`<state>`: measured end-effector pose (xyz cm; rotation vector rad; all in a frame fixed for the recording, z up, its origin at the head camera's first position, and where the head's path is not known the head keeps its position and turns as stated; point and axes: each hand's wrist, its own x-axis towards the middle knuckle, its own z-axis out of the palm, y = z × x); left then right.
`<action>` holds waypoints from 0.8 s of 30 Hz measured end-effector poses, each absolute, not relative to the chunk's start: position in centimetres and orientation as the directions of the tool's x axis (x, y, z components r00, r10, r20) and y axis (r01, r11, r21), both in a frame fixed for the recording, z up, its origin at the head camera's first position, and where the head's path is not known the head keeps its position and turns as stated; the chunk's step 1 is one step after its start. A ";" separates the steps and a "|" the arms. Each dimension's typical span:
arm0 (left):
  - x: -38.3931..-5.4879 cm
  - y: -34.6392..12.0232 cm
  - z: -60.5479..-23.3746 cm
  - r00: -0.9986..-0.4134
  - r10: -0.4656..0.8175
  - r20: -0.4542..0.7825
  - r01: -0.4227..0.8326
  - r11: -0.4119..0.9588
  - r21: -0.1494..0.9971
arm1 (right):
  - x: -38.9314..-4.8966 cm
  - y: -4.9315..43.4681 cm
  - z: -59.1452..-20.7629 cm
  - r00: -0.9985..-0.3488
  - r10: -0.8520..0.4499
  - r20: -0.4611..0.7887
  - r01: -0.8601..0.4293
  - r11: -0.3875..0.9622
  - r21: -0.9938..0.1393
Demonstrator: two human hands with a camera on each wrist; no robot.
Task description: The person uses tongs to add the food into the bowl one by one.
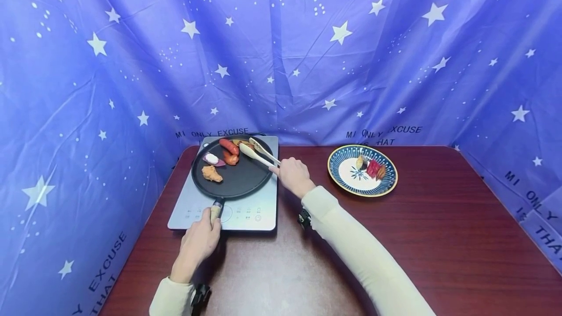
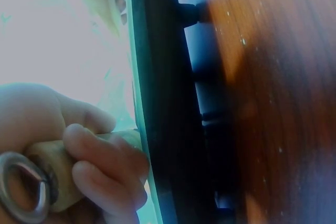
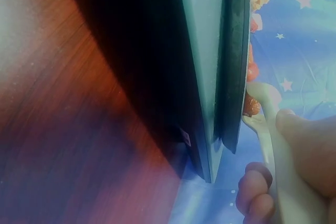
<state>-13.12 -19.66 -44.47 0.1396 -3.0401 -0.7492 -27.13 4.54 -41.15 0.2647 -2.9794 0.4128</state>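
Holding pale, long-armed tongs (image 1: 251,153) at a browned food piece (image 3: 254,106) on the far side of the round black pan (image 1: 241,179), the right grip (image 1: 295,175) may lose it through loose squeezing; the left grip (image 1: 200,238), wrapped round the tan handle (image 1: 215,211), could tilt the pan by pulling.

A round black frying pan (image 1: 246,179) is sitting on the hob (image 1: 184,208) to the left, its pale handle (image 1: 215,211) pointing toward the near side, with a metal ring (image 2: 29,215) showing at the end. Cream tongs (image 1: 249,151) are slanting in from the right, their tips lying beside a brown piece of food (image 3: 254,106) at the far rim; I'm not managing to see any firm pinch. A red sausage (image 1: 229,147), an orange-red piece (image 1: 230,159), a white-topped purple slice (image 1: 212,159) and a golden drumstick (image 1: 212,174) are lying in the pan, the drumstick nearest.
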 end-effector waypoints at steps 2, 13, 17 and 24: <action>-13.1 -19.7 -44.5 -0.996 -0.090 -0.014 -0.087 0.882 0.464 | -27.2 4.5 -41.1 -0.976 -0.160 0.151 -0.194 0.948 -0.252; -13.1 -19.6 -44.4 -0.995 -0.096 -0.028 -0.098 0.881 0.464 | -27.9 4.2 -40.9 -0.980 -0.150 0.133 -0.179 0.952 -0.247; -13.1 -19.6 -44.4 -0.995 -0.096 -0.029 -0.098 0.879 0.466 | -28.1 4.2 -40.9 -0.981 -0.149 0.127 -0.177 0.953 -0.247; -13.2 -19.6 -44.4 -0.995 -0.096 -0.029 -0.099 0.881 0.464 | -28.1 4.0 -40.9 -0.980 -0.158 0.123 -0.183 0.956 -0.231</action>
